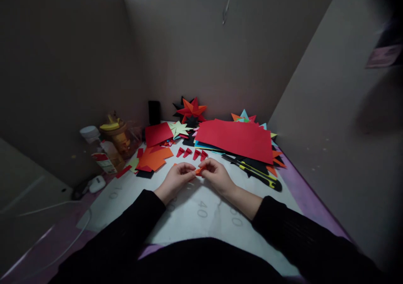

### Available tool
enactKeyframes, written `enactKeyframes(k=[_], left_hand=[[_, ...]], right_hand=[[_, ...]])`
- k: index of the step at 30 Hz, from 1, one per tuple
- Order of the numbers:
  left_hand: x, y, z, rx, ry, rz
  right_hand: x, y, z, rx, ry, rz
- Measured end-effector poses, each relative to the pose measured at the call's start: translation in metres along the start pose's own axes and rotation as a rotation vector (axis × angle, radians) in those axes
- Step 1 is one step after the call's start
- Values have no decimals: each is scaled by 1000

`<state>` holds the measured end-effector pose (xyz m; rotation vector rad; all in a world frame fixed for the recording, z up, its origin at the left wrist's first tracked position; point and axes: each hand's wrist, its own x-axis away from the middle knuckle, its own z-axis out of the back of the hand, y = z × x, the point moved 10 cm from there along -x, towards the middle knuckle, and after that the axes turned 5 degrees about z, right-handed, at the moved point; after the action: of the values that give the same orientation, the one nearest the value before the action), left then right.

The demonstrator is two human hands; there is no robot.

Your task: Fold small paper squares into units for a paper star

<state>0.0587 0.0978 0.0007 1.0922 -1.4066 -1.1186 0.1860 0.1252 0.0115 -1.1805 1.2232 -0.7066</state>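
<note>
Between my fingertips is a small orange piece of paper [199, 172], largely covered by the fingers, so its folds cannot be made out. My left hand [179, 178] pinches its left end, and my right hand [218, 177] pinches the right end. Just beyond the hands, several small folded red paper pieces [196, 154] lie in a row on the white mat [189, 223]. Orange paper sheets [155, 159] and red scraps lie to the left of my left hand. Right of my right hand is a black and yellow utility knife [256, 172].
Large red sheets [236, 139] top a paper stack at the back right. Folded paper stars [192, 109] stand against the back partition. A bottle [107, 153], a brown cup [118, 137] and a white earphone case [97, 184] are at the left. Grey partitions enclose the table.
</note>
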Motion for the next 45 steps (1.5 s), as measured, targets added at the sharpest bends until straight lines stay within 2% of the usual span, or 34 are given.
enactKeyframes(k=[5,11,18,28,45], left_hand=[[1,1,-4,-43,-28,-13],[-1,-4,-10,73,-90,49],[-5,-7,0,200,-27,79],[2,5,-4,-21,-31,-5],[2,8,-2,-150,0,-31]], right_hand=[[-1,-7,-3,82,-27,52],[-1,-8,-4,96,-43,51],[2,-12,-7,37,-74,6],[0,-1,-5,-39,-39,-67],[-1,-16,-4,143,-75,69]])
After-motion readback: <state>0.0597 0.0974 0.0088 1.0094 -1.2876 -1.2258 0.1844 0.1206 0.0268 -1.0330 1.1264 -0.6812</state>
